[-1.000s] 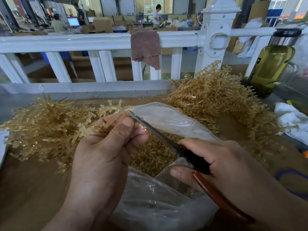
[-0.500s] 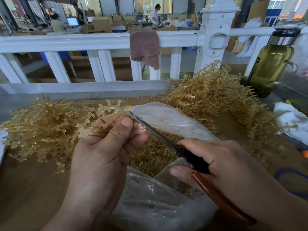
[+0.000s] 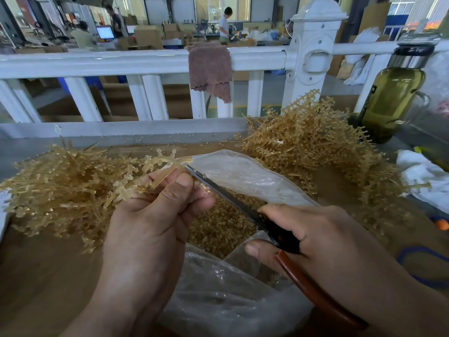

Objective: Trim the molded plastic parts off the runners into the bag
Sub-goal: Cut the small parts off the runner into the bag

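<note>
Left hand [image 3: 155, 215] up front, thumb and fingers clamped tight on an amber runner [image 3: 165, 164], its curved stem and little stubs poking out just above the fingertips. Right hand [image 3: 315, 242] has its fingers curled round the scissors [image 3: 230, 198], thumb tucked under beside the reddish-brown handle, forefinger laid along the black pivot. The blades reach up and across to the left-hand fingertips, tip touching the runner right beside the thumb, and they lie so close together that they read as one dark line. Directly beneath both sets of fingers gapes the clear plastic bag [image 3: 243, 176], and down in its mouth, between the two hands, sits a heap of trimmed parts [image 3: 218, 224]. Just beyond the left knuckles sprawls a tangled pile of runners [image 3: 60, 186]; past the scissor tip, on the far side of the bag, a second pile [image 3: 315, 147] mounds up. Well beyond that, a green bottle [image 3: 391, 98] stands by the white railing [image 3: 97, 62], a brown cloth [image 3: 210, 69] draped over its rail.
</note>
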`<control>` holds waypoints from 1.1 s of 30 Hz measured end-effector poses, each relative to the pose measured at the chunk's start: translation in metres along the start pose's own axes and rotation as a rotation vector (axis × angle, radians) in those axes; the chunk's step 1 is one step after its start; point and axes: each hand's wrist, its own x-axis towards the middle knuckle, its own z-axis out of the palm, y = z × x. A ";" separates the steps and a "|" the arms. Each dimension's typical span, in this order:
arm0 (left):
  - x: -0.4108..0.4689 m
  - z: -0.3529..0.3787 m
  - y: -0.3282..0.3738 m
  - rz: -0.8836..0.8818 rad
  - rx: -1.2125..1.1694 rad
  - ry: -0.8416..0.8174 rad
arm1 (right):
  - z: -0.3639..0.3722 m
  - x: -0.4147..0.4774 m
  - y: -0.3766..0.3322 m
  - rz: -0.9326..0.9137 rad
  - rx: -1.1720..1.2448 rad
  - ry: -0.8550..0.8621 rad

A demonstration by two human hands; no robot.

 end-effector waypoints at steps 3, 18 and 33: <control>0.000 0.000 0.000 -0.009 -0.015 0.002 | 0.000 0.000 0.000 0.000 -0.014 -0.001; 0.004 -0.005 -0.002 0.080 0.099 -0.114 | -0.001 0.000 0.005 -0.043 0.007 -0.026; 0.004 -0.006 -0.003 0.124 0.073 -0.029 | -0.002 0.000 0.006 -0.063 0.049 -0.050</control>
